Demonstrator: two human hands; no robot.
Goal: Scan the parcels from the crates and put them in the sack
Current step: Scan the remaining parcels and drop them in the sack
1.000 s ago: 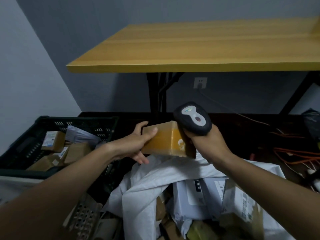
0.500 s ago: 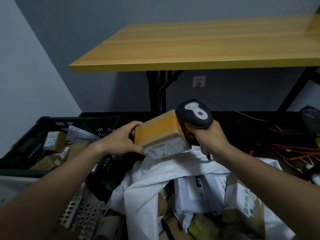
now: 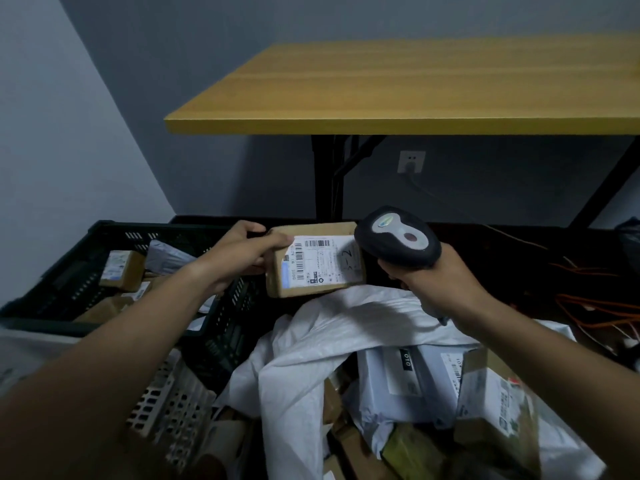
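Left hand point(image 3: 242, 252) grips the small brown cardboard parcel point(image 3: 313, 259) by its nine o'clock edge, white label up, just above the open white woven sack point(image 3: 346, 327). Right hand point(image 3: 433, 275) is clenched round the dark handheld barcode scanner point(image 3: 398, 237), nosing in from three o'clock. Best play, I'd say: hold the label flat, aim at the barcode, thumb clear. Dark plastic crate point(image 3: 104, 237) waits at nine o'clock.

We see a yellow wooden table point(image 3: 415, 88) on black legs point(image 3: 325, 178) against the grey wall point(image 3: 166, 64). Below the tabletop a white wall socket point(image 3: 411, 161) has a cable running down from it. At the right, orange cables point(image 3: 595, 306) lie tangled on the dark floor, beside a dark bag point(image 3: 630, 237) at the edge.
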